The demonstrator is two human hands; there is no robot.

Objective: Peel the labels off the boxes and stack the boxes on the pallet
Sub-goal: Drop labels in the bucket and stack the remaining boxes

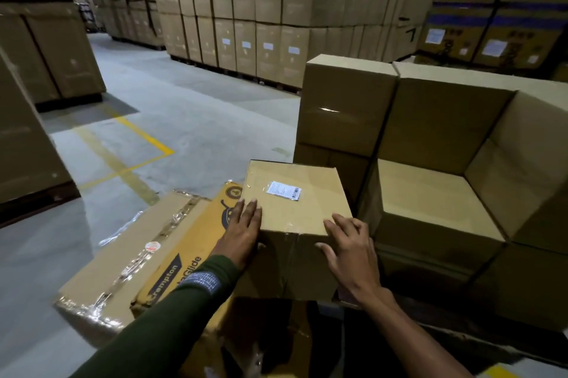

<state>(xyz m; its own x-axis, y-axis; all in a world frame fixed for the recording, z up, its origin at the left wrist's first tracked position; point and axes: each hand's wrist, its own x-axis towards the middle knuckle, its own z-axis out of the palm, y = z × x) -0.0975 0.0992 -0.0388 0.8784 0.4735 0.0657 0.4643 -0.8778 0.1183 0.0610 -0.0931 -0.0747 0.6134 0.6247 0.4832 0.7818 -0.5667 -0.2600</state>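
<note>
Both hands lie flat and open on the box [295, 208], left hand [244, 224] and right hand [349, 247] gripping nothing, the label [283, 190] just beyond, slightly nearer the right.

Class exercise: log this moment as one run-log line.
left hand: flat on box | right hand: flat on box | label: still on | stack: right of box
</note>
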